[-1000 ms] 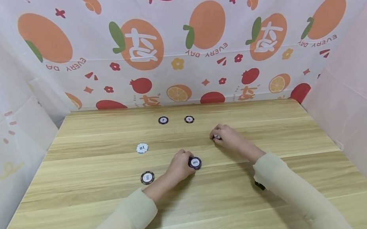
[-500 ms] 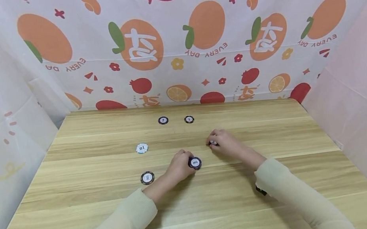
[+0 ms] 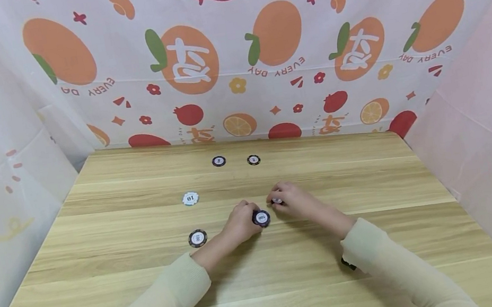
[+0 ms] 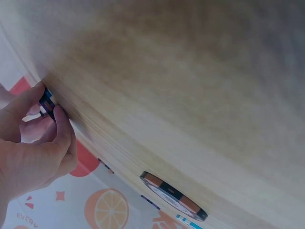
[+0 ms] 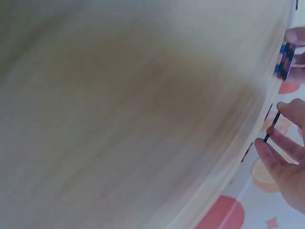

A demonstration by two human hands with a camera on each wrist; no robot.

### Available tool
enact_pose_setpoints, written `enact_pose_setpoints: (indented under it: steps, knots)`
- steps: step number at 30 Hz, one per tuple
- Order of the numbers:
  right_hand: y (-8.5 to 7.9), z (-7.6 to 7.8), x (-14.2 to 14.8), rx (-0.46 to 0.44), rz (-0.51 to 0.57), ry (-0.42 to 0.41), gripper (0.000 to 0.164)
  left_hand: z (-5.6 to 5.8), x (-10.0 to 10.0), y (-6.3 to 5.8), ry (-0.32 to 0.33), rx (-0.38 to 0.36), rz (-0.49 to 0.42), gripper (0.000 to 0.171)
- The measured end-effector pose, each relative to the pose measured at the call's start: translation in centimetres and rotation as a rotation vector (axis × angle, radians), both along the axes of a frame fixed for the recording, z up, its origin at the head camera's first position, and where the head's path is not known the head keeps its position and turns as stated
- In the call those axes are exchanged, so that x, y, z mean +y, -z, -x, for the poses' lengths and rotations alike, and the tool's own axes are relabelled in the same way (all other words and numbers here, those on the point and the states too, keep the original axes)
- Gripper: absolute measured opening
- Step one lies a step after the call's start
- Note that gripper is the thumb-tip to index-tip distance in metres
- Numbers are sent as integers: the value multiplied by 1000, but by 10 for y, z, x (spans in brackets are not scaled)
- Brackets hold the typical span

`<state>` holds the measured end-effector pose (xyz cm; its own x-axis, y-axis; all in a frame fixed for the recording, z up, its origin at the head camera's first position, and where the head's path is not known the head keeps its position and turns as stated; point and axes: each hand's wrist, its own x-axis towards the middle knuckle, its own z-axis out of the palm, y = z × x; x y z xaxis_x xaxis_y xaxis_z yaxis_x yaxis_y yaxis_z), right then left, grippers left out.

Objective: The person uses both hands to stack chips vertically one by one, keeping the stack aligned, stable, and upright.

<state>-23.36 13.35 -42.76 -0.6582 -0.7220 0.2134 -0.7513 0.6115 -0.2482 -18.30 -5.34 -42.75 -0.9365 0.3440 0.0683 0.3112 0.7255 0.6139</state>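
Note:
My left hand (image 3: pixel 240 222) pinches a short stack of poker chips (image 3: pixel 261 218) between thumb and fingers, resting at the middle of the table; its top chip is dark with a white centre reading 500. The layered edge of that stack also shows in the right wrist view. Just to the right and slightly beyond, my right hand (image 3: pixel 292 201) pinches a single poker chip (image 5: pixel 272 125) by its rim, tilted. Most of this chip's face is hidden by fingers in the head view. A small gap separates the single chip from the stack.
Left of the hands lie a black chip marked 100 (image 3: pixel 198 238) and a white chip marked 10 (image 3: pixel 190 199). Two dark chips lie farther back, one purplish (image 3: pixel 219 161) and one black (image 3: pixel 254 159). Printed cloth (image 3: pixel 238 106) borders the table's far edge.
My right hand has moved left and nearer to me with its chip, closing on the stack. The left hand and the chips on the table stay still.

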Motion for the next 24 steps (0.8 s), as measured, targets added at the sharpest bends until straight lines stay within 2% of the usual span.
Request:
enact_pose_setpoints:
  steps: [8, 17, 20, 24]
  knots:
    - [-11, -13, -15, 9, 17, -66, 15, 0, -2, 1, 13, 30, 10, 33]
    - [-15, -25, -25, -41, -20, -109, 14, 0, -2, 0, 14, 39, 28, 31]
    - [-12, -27, -28, -15, -29, -136, 15, 0, -3, 0, 13, 23, 12, 39]
    - [-10, -30, -31, 11, -32, -166, 14, 1, -3, 1, 10, 10, -25, 59]
